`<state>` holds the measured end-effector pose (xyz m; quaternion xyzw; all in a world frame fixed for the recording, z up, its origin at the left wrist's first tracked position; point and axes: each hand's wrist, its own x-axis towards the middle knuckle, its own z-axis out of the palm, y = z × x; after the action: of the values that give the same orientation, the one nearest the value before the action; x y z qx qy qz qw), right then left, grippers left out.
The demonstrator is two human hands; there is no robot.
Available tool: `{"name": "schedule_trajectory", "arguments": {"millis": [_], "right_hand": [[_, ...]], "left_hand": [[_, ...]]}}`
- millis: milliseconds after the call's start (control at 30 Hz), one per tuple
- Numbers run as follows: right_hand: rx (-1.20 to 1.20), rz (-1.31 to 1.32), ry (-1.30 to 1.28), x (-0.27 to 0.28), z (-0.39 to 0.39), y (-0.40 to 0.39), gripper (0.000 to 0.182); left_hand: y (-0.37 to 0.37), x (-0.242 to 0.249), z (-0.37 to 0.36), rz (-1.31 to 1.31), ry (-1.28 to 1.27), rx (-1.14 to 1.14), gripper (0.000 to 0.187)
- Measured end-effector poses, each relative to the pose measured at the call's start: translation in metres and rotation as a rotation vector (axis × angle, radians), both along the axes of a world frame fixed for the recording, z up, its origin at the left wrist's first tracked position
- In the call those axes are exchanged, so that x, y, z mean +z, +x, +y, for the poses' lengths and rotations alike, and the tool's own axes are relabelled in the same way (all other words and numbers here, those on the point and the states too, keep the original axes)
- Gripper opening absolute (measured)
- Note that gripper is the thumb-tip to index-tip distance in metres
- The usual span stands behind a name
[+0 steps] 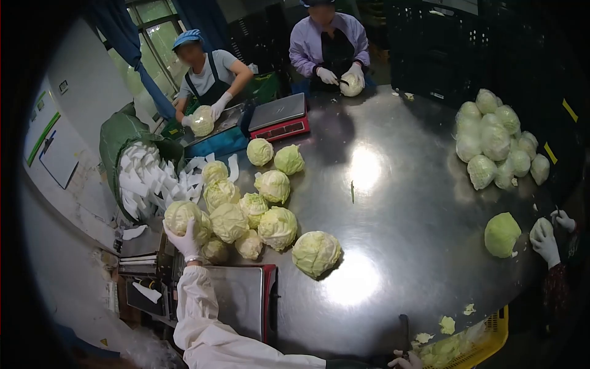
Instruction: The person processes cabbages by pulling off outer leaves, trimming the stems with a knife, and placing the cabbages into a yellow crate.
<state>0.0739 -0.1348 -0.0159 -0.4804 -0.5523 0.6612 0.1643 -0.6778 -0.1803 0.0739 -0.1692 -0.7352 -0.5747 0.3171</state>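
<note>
Steel tabletop (393,203) spreads wide before us, with a heap of trimmed cabbages (243,206) at its left edge; our left hand (184,238) reaches out and grasps the nearest cabbage (182,216), while our right hand (407,359) sits low at the near rim, its grip impossible to tell

hidden: right hand (407,360) cut off by bottom edge, hold unclear; yellow crate (491,335) partly cropped; wall notices (43,117) unreadable
</note>
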Motion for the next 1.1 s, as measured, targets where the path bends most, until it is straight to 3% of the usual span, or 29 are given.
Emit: {"name": "schedule_trajectory", "arguments": {"millis": [67, 133, 167, 200, 300, 333, 367, 400, 433, 467, 500, 533, 600, 633, 700, 733, 833, 900, 933, 1000, 1100], "right_hand": [[-0.002, -0.061, -0.026, -0.004, 0.005, -0.009, 0.027], [-0.114, -0.030, -0.498, -0.001, 0.018, -0.023, 0.031], [0.148, -0.060, 0.058, -0.005, 0.009, -0.023, 0.033], [0.180, -0.066, 0.010, -0.005, 0.012, -0.027, 0.033], [0.305, -0.105, 0.366, -0.016, 0.008, -0.030, 0.030], [0.064, -0.025, -0.273, 0.001, 0.015, -0.040, 0.023], [0.077, -0.051, -0.245, 0.008, 0.017, -0.044, 0.019], [0.087, -0.075, -0.219, 0.012, 0.017, -0.044, 0.016], [0.207, -0.042, 0.137, 0.004, 0.011, -0.035, 0.019], [0.180, -0.047, 0.142, 0.010, 0.011, -0.034, 0.019], [0.031, -0.016, -0.079, 0.020, 0.011, -0.037, 0.022], [-0.122, 0.025, -0.301, 0.027, 0.010, -0.039, 0.026], [-0.178, 0.022, -0.308, 0.032, 0.011, -0.035, 0.029], [-0.181, 0.019, -0.324, 0.035, 0.013, -0.033, 0.029], [-0.209, 0.070, -0.335, 0.032, 0.009, -0.026, 0.030], [-0.180, 0.050, -0.335, 0.024, 0.009, -0.020, 0.032], [-0.297, 0.097, -0.403, 0.012, 0.003, -0.012, 0.034], [-0.315, 0.132, -0.387, -0.001, -0.002, 0.000, 0.034], [-0.321, 0.160, -0.371, -0.006, -0.004, 0.006, 0.034], [-0.348, 0.175, -0.357, -0.004, -0.005, 0.015, 0.034], [-0.391, 0.188, -0.332, 0.003, -0.003, 0.026, 0.034]], "left_hand": [[0.005, -0.006, -0.011, 0.066, -0.075, -0.183, 0.109], [0.045, 0.014, 0.013, 0.060, -0.087, -0.229, 0.113], [0.062, 0.023, 0.027, 0.067, -0.169, -0.297, 0.113], [0.072, 0.028, 0.044, 0.074, -0.245, -0.367, 0.114], [0.087, 0.037, 0.102, 0.213, -0.426, -0.392, 0.116], [0.099, 0.047, 0.122, 0.238, -0.599, -0.404, 0.116], [0.105, 0.053, 0.135, 0.268, -0.775, -0.418, 0.117], [0.106, 0.050, 0.144, 0.270, -0.768, -0.429, 0.117], [0.107, 0.045, 0.158, 0.313, -0.984, -0.383, 0.118], [0.112, 0.042, 0.174, 0.363, -1.197, -0.337, 0.120], [0.116, 0.041, 0.186, 0.319, -1.357, -0.327, 0.109], [0.113, 0.033, 0.197, 0.340, -1.350, -0.358, 0.109], [0.098, -0.001, 0.217, 0.387, -1.594, -0.245, 0.078], [0.090, -0.017, 0.226, 0.408, -1.593, -0.274, 0.078], [0.082, -0.037, 0.244, 0.689, -1.716, -0.250, 0.051], [0.085, -0.043, 0.252, 0.626, -1.826, -0.257, 0.046], [0.113, -0.014, 0.276, 0.498, -1.997, -0.350, 0.057], [0.138, 0.010, 0.283, 0.288, -2.116, -0.308, 0.081], [0.140, 0.010, 0.286, 0.305, -2.117, -0.314, 0.081], [0.134, 0.005, 0.291, 0.270, -1.970, -0.279, 0.100], [0.163, 0.014, 0.302, 0.367, -1.843, -0.244, 0.100]]}}
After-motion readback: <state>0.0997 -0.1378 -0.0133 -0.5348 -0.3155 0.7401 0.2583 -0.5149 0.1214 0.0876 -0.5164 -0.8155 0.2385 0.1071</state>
